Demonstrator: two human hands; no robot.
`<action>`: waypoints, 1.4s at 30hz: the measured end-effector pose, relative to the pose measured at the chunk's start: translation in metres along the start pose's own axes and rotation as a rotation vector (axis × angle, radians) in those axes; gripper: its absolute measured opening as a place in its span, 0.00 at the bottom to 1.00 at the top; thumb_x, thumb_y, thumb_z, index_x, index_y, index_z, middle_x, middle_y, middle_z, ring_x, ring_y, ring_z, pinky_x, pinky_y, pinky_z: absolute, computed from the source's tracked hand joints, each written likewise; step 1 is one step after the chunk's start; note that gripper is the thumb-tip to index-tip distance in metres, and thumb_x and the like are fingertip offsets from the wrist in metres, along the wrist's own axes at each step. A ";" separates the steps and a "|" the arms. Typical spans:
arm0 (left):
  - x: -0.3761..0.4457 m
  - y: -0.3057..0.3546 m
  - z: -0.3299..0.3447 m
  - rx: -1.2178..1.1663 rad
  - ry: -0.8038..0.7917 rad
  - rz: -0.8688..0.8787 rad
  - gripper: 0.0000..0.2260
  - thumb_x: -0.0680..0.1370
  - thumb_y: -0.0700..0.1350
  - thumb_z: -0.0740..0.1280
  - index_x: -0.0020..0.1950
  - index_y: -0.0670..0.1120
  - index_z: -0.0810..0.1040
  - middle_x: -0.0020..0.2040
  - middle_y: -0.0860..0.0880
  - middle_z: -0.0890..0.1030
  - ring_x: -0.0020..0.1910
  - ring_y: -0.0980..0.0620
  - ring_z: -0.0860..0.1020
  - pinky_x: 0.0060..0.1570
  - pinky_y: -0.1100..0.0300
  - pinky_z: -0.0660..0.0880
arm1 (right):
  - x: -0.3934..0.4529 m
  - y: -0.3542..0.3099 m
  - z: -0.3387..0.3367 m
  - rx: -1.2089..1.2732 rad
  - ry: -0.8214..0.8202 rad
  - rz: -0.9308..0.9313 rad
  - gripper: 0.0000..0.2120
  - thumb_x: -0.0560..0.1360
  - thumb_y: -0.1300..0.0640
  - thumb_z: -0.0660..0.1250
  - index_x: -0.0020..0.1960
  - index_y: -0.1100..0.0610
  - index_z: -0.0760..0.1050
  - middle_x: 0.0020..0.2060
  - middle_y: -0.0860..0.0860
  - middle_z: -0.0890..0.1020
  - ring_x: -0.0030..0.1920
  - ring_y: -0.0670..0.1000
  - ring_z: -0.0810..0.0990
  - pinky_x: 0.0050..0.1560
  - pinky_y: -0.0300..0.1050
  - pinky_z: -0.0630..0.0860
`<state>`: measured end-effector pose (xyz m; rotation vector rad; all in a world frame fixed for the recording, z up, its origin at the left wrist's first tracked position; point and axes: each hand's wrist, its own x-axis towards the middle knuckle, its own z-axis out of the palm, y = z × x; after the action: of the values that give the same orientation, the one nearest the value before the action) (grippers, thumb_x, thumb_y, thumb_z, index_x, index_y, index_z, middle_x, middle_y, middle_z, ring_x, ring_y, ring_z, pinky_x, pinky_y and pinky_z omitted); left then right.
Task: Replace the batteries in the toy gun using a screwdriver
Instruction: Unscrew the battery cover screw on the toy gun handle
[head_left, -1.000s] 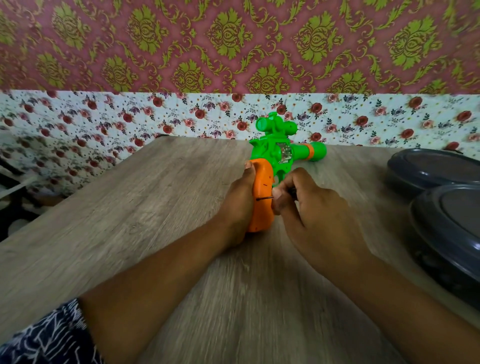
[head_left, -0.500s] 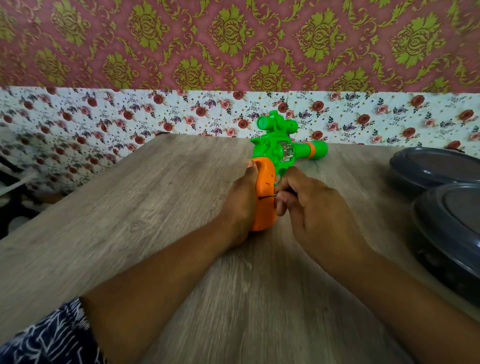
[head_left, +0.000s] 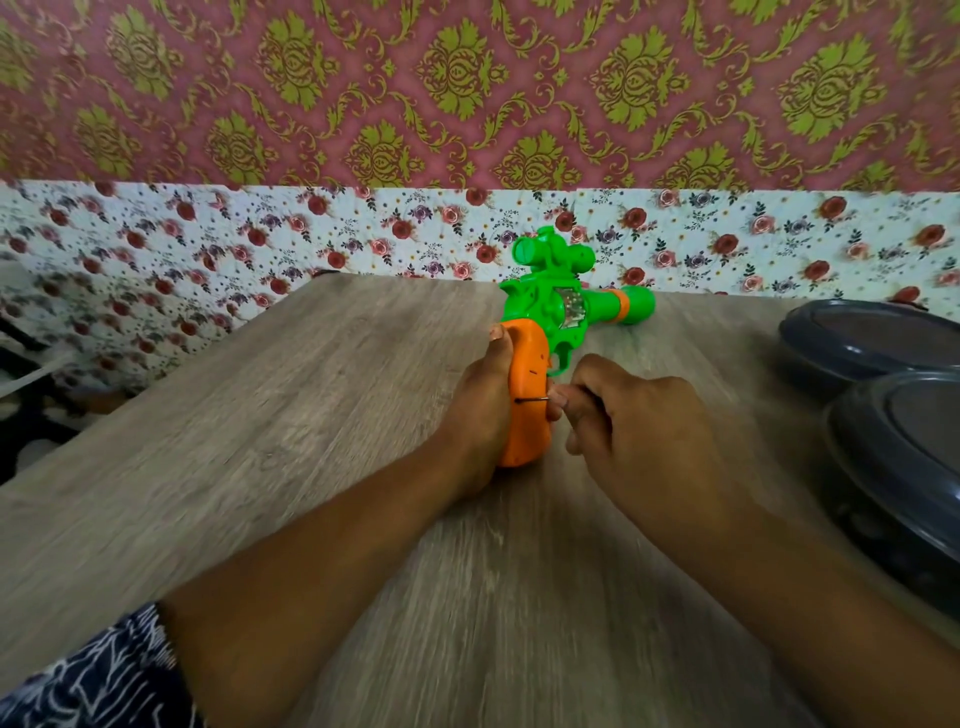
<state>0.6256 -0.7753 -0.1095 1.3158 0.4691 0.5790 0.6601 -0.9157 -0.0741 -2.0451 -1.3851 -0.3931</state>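
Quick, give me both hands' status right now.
Left hand: grips the toy gun's orange handle.
Right hand: curled round the screwdriver, tip at the handle.

head view, looking forward and down, close over wooden table (head_left: 260, 441)

A wood-grain bench (head_left: 260, 441) carries a toy gun (head_left: 545, 312) near the middle of its far edge, orange grip toward the near edge and green barrel pointing toward the right edge. Two dark round lidded containers (head_left: 872, 338) sit along the right edge, one behind the other, touching or overlapping.
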 end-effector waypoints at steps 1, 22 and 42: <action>-0.001 0.000 0.000 0.004 -0.001 0.010 0.22 0.80 0.61 0.47 0.41 0.52 0.76 0.32 0.52 0.83 0.42 0.48 0.80 0.57 0.48 0.73 | 0.001 0.000 0.001 0.021 0.018 -0.029 0.20 0.77 0.43 0.52 0.46 0.56 0.74 0.32 0.54 0.82 0.32 0.55 0.80 0.34 0.52 0.77; -0.007 0.006 0.003 -0.012 -0.013 0.005 0.25 0.80 0.61 0.45 0.47 0.49 0.77 0.45 0.43 0.80 0.44 0.47 0.79 0.53 0.50 0.76 | 0.000 -0.002 0.005 0.032 -0.034 0.017 0.13 0.76 0.45 0.54 0.38 0.51 0.66 0.29 0.55 0.79 0.28 0.52 0.71 0.28 0.46 0.68; 0.001 -0.001 0.001 -0.040 -0.039 -0.016 0.41 0.70 0.71 0.46 0.64 0.41 0.74 0.44 0.43 0.82 0.39 0.49 0.81 0.51 0.52 0.76 | 0.000 -0.005 -0.006 -0.002 -0.093 0.119 0.11 0.77 0.45 0.55 0.41 0.51 0.67 0.34 0.50 0.81 0.36 0.50 0.78 0.40 0.48 0.74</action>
<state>0.6275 -0.7757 -0.1100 1.2821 0.4334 0.5464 0.6559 -0.9179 -0.0680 -2.1589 -1.3091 -0.2518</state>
